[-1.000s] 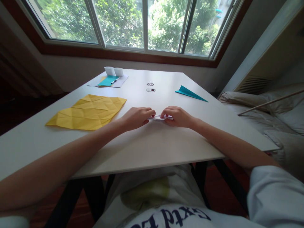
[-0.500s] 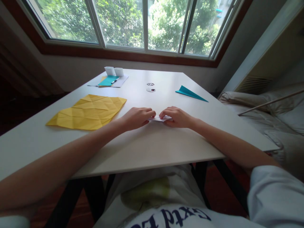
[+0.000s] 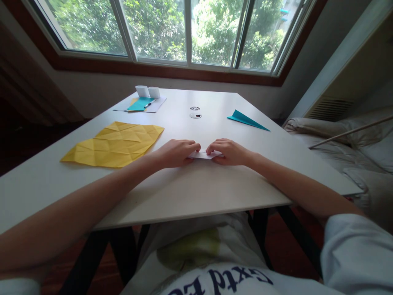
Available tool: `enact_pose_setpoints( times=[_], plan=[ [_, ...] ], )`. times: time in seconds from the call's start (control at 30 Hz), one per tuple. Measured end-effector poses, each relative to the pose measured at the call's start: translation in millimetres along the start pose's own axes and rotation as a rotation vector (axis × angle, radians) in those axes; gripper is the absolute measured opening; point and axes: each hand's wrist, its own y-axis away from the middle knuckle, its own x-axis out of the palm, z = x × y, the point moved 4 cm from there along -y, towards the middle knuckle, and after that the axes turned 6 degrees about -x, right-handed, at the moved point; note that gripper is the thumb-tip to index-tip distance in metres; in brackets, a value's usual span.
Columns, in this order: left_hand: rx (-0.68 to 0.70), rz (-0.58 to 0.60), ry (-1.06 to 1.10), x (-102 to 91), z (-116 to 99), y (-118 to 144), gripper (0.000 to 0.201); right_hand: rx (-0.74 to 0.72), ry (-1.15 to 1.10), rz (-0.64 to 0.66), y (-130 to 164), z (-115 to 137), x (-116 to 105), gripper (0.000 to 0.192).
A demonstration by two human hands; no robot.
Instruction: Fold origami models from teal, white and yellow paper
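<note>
Between my two hands is a small folded white paper (image 3: 202, 155), low over the middle of the white table (image 3: 184, 188). My left hand (image 3: 176, 153) is closed on its left end, thumb and fingers pinching. On the right end, my right hand (image 3: 230, 152) grips with curled fingers. Much of the paper is covered by the fingers, so its full folded shape cannot be made out. A creased yellow sheet of paper (image 3: 115, 145) lies flat to the left of my left hand. Beyond my right hand rests a teal paper plane (image 3: 247, 120).
At the far left corner are two white folded paper boxes (image 3: 147, 92), teal paper (image 3: 140, 104), a pen (image 3: 149, 103) and white sheets (image 3: 159, 105). Two round flat pieces (image 3: 195, 113) lie mid-table. A sofa (image 3: 331, 141) with a stick stands at the right. Windows are behind the table.
My left fingers have shifted slightly left along the folded white paper, and more of it shows between my hands. The right hand keeps nearly the same place.
</note>
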Motion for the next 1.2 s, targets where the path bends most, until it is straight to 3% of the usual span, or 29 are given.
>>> enact_pose_setpoints(
  times=[0.3,0.47,0.73,0.93,1.2],
  plan=[
    [-0.007,0.034,0.079,-3.9,0,0,0.022,-0.011,-0.009,0.010,1,0,4,0.018],
    [0.052,0.002,0.110,-6.4,-1,2,0.043,-0.016,-0.079,0.040,1,0,5,0.019],
    [0.170,-0.054,0.186,-8.9,-14,4,0.022,-0.008,-0.111,0.092,0,4,-1,0.022],
    [0.130,-0.036,0.221,-6.4,-13,1,0.021,0.009,-0.118,0.080,-1,4,0,0.019],
    [0.006,0.004,0.244,-6.3,-9,-1,0.025,0.180,-0.197,-0.040,0,-7,3,0.016]
  ],
)
